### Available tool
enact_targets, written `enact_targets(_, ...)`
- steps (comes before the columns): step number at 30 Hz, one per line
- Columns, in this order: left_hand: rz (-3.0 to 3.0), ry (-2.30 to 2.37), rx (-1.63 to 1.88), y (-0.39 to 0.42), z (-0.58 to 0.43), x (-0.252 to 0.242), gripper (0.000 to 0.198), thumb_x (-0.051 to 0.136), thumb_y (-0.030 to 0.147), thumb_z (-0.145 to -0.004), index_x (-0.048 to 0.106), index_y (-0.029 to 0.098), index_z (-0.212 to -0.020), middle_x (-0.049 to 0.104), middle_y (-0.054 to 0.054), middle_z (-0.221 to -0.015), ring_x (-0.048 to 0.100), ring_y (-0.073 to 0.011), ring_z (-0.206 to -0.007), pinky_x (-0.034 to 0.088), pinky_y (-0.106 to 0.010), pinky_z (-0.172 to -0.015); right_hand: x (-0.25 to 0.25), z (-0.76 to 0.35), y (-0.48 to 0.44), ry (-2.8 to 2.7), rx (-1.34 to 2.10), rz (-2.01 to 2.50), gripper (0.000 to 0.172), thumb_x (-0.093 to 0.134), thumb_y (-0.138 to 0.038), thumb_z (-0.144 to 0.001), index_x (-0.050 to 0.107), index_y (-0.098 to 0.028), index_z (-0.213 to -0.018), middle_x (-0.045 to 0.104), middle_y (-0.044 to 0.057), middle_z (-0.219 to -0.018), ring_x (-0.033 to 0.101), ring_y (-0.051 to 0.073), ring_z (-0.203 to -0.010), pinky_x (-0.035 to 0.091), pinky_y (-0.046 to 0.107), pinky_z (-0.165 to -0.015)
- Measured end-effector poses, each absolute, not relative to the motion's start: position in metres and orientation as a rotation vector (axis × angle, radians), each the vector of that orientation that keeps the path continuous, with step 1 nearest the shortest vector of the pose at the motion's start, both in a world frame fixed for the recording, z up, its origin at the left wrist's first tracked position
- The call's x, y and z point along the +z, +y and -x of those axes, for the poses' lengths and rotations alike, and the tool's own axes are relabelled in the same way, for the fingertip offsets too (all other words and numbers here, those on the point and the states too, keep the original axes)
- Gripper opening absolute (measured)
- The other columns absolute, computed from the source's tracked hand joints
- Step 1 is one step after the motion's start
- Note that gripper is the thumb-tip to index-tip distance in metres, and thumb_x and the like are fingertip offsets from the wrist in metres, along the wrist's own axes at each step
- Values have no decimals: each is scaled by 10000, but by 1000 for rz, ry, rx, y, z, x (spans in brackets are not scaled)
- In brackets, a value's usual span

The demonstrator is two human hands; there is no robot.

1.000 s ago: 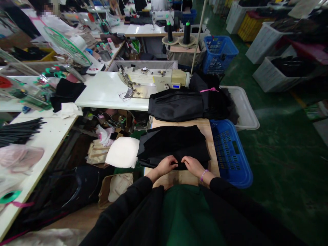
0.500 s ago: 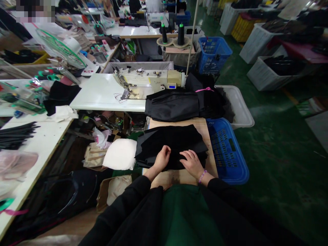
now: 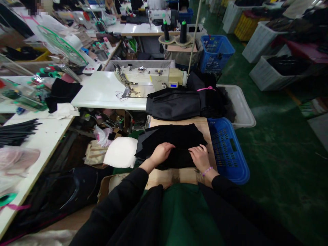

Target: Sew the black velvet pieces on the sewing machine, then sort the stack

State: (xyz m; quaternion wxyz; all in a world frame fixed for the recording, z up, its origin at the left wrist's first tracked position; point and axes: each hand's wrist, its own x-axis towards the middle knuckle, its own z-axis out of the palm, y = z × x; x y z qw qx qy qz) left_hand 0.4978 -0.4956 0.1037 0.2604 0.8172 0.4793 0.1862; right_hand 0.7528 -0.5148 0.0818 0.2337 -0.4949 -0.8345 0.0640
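Black fabric pieces [image 3: 176, 135] lie stacked on a wooden board [image 3: 164, 177] in front of me. Over the near part of this stack, my left hand [image 3: 162, 152] has its thumb and fingers closed on a black fabric edge. A short way to the right, my right hand [image 3: 200, 158], with a beaded bracelet [image 3: 207, 171] at the wrist, pinches the same dark cloth with its fingertips. Black on black hides exactly how much cloth each hand grips. Just beyond the board rests another pile of black fabric [image 3: 174, 106].
A sewing machine [image 3: 153, 77] stands on a white table [image 3: 94, 90] ahead. To the board's right is a blue basket [image 3: 242, 164], with a white bin [image 3: 247, 112] behind it. A white cushion [image 3: 120, 152] sits left. Thread cones [image 3: 183, 32] stand behind the machine.
My hands have moved slightly apart: the right hand went to the right, and the left rose a little. The camera view has shifted slightly.
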Motion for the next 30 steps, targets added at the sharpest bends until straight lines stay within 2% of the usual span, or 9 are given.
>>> enact_targets(5,-2031,1732,360,-460,-490,101,204,518,150,-918,674,219,-1031,705,-38,-1047,645,-178,-993,494,-281,-902,83,-757,-516,-2168,171,1507,318,469,-183,-972,554,-144,-1276,581,170,-1313,496,299,-1212,294,558,-1071)
enact_targets(7,-1984,1846,311,-453,-492,95,157,553,148,-891,667,202,-985,690,-59,-1004,635,-204,-966,501,-307,-865,78,-750,-522,-2364,357,1356,308,511,-195,-955,578,-177,-1254,600,143,-1283,516,278,-1191,345,520,-1063)
enact_targets(10,-1972,1964,284,-456,-501,90,169,558,119,-864,642,173,-1001,642,-116,-1035,588,-265,-1011,481,-392,-883,64,-740,-533,-2606,583,1127,194,634,-186,-884,666,-216,-1073,682,74,-1083,601,228,-1020,492,380,-896)
enact_targets(14,-2050,1803,409,-480,-512,88,238,467,126,-916,616,182,-1094,585,-140,-1132,532,-284,-1101,428,-450,-962,49,-736,-540,-2656,657,1139,78,646,-158,-880,699,-192,-926,702,65,-930,631,216,-889,519,334,-768)
enact_targets(17,-1991,1414,423,-509,-517,79,141,568,177,-886,658,196,-993,628,-81,-999,590,-224,-968,475,-358,-894,46,-738,-536,-2629,709,1184,104,608,-175,-921,708,-196,-903,709,56,-923,639,196,-881,513,309,-778)
enact_targets(20,-1948,1247,362,-533,-518,65,127,740,172,-748,694,202,-863,663,-38,-912,620,-194,-894,499,-298,-848,45,-737,-531,-2603,747,1209,163,576,-177,-944,708,-210,-854,709,34,-891,643,171,-852,502,279,-781)
enact_targets(24,-1849,1289,380,-541,-516,48,99,635,141,-823,709,174,-880,685,-63,-911,631,-185,-884,498,-307,-863,49,-735,-527,-2574,725,1251,210,515,-160,-967,693,-209,-867,698,36,-872,631,175,-828,483,285,-768)
enact_targets(28,-1732,1348,368,-531,-512,40,146,563,181,-869,704,170,-902,704,-46,-871,635,-161,-793,503,-271,-777,60,-734,-532,-2525,617,1318,234,430,-148,-989,659,-174,-1029,662,113,-1051,580,233,-982,434,378,-884)
enact_targets(30,-1687,1371,352,-527,-509,39,145,559,204,-865,699,170,-885,700,-30,-820,632,-157,-746,497,-258,-728,65,-735,-534,-2539,594,1296,190,470,-194,-985,650,-167,-1040,644,126,-1072,553,252,-1016,415,404,-907)
